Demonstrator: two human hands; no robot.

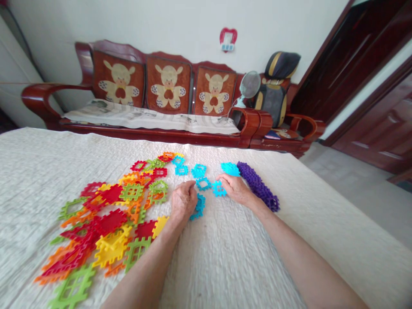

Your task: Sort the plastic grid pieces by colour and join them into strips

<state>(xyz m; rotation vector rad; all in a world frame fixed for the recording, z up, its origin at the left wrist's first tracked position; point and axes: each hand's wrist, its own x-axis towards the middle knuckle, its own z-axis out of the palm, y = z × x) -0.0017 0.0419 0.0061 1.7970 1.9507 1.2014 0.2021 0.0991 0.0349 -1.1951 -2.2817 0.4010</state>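
My left hand (pixel 183 201) rests on the white cloth with its fingers curled around a small stack of light blue plastic grid tiles (pixel 199 207). My right hand (pixel 234 187) lies just to the right, fingers pinched on a single light blue tile (pixel 219 189). Between the two hands sits another blue tile (pixel 203 184). More blue tiles (pixel 198 170) lie just beyond, and a larger blue piece (pixel 230 168) is at my right fingertips. A long row of joined purple tiles (pixel 259 187) runs along the outer side of my right hand.
A big heap of red, yellow, orange and green grid tiles (pixel 109 219) covers the cloth to the left. The table's white textured cover (pixel 225 257) stretches toward me. Behind stands a wooden bench (pixel 154 107) with bear cushions, a small fan (pixel 249 86) and a door at right.
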